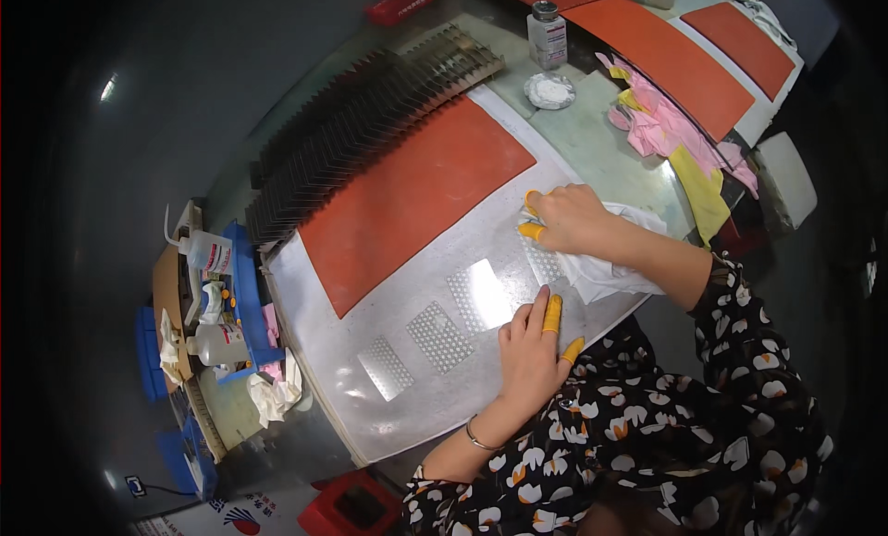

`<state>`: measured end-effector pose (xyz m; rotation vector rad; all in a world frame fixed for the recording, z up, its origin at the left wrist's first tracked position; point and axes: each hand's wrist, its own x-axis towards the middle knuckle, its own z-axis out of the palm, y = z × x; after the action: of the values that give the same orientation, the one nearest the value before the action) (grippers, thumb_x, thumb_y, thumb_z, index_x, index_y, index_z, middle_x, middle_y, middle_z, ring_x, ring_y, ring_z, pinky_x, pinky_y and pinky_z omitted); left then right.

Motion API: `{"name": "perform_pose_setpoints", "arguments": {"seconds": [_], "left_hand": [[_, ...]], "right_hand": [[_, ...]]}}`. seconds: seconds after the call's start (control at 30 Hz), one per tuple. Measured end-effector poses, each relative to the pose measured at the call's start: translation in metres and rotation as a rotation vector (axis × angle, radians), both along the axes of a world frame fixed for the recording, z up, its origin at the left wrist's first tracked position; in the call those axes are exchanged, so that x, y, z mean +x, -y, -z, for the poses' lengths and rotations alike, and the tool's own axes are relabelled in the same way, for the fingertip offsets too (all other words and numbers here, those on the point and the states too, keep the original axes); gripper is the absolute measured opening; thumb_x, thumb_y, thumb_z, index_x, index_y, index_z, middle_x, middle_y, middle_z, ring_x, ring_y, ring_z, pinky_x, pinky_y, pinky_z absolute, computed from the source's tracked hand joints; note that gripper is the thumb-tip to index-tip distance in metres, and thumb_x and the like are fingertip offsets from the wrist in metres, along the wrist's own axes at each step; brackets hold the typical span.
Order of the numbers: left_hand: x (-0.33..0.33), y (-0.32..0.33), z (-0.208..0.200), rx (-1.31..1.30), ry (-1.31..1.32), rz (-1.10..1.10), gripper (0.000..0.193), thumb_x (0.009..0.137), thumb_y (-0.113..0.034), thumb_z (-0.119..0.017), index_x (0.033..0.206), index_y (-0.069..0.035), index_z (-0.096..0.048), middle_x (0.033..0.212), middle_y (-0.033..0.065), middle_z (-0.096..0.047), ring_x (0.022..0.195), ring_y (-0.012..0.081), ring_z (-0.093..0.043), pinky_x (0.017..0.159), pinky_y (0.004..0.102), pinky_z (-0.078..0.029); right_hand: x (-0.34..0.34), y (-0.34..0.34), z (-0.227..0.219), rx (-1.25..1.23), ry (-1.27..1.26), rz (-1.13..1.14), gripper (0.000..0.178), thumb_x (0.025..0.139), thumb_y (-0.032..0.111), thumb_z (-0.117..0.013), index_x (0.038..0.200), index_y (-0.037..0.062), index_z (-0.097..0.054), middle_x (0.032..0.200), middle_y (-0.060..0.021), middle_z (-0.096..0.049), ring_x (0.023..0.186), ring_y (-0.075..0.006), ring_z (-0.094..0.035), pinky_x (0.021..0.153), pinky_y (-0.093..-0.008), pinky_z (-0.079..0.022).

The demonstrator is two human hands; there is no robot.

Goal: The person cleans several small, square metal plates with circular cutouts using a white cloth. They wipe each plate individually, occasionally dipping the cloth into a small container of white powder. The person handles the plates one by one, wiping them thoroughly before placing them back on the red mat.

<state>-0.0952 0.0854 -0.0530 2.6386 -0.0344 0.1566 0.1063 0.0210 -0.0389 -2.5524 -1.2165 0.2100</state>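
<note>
Several thin, clear rectangular sheets printed with a dotted pattern lie in a row on a white mat [370,434]. The rightmost patterned sheet [544,262] is between my hands. My left hand [531,356], with yellow finger cots on some fingers, rests at that sheet's near end, fingers stretched out. At its far end, my right hand [572,220], also in yellow finger cots, pinches a bunched white cloth [606,270], which spreads under my wrist. To the left lie a bright, reflecting sheet [479,297], a patterned sheet [441,337] and a smaller one [386,369].
An orange-red pad [412,198] lies beyond the sheets, beside a dark slotted rack [351,138]. A jar [547,36] and a small dish of white material [549,91] stand at the back. Bottles [220,345] sit by a blue tray [248,300]; pink and yellow cloths [661,129] lie right.
</note>
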Motion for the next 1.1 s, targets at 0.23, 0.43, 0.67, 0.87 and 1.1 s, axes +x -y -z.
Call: {"name": "perform_pose_setpoints", "arguments": {"seconds": [0.23,0.43,0.67,0.87,1.1], "left_hand": [[0.003,0.001,0.008,0.012,0.021,-0.024,0.058,0.067,-0.030,-0.072,0.107,0.008,-0.056,0.135,0.0142,-0.040,0.106,0.0287,-0.041,0.081,0.0386,-0.031],[0.001,0.001,0.008,0.003,0.000,-0.014,0.057,0.068,-0.031,-0.072,0.106,0.008,-0.056,0.136,0.0145,-0.039,0.106,0.0285,-0.041,0.081,0.0387,-0.031],[-0.009,-0.007,0.005,-0.142,-0.007,0.018,0.057,0.067,-0.021,-0.073,0.112,0.008,-0.052,0.135,0.0173,-0.039,0.111,0.0320,-0.041,0.091,0.0415,-0.032],[-0.038,-0.028,-0.004,-0.182,0.135,-0.120,0.056,0.068,-0.010,-0.071,0.117,0.004,-0.049,0.128,0.0161,-0.046,0.110,0.0348,-0.044,0.095,0.0419,-0.033],[-0.072,-0.056,0.003,0.021,0.080,-0.240,0.053,0.069,-0.015,-0.071,0.114,0.003,-0.052,0.123,0.0136,-0.050,0.105,0.0340,-0.045,0.092,0.0421,-0.034]], "right_hand": [[-0.008,-0.007,0.011,-0.011,0.017,0.089,0.036,0.074,0.034,-0.064,0.083,-0.0002,-0.060,0.067,-0.0182,-0.062,0.065,-0.0331,-0.063,0.058,-0.0421,-0.049],[-0.025,0.004,0.012,-0.005,-0.027,0.085,0.038,0.076,0.037,-0.063,0.079,-0.0011,-0.059,0.060,-0.0180,-0.061,0.056,-0.0352,-0.061,0.056,-0.0434,-0.047],[-0.049,0.021,0.011,0.007,-0.039,0.049,0.039,0.077,0.037,-0.064,0.077,-0.0009,-0.057,0.057,-0.0177,-0.060,0.052,-0.0349,-0.061,0.053,-0.0441,-0.047],[-0.068,0.037,0.010,0.004,-0.067,0.042,0.038,0.077,0.037,-0.063,0.078,-0.0007,-0.056,0.057,-0.0190,-0.059,0.053,-0.0357,-0.061,0.053,-0.0445,-0.047],[-0.086,0.049,-0.010,-0.158,-0.167,-0.170,0.032,0.076,0.032,-0.063,0.081,0.0005,-0.058,0.063,-0.0193,-0.062,0.062,-0.0352,-0.063,0.056,-0.0444,-0.048]]}}
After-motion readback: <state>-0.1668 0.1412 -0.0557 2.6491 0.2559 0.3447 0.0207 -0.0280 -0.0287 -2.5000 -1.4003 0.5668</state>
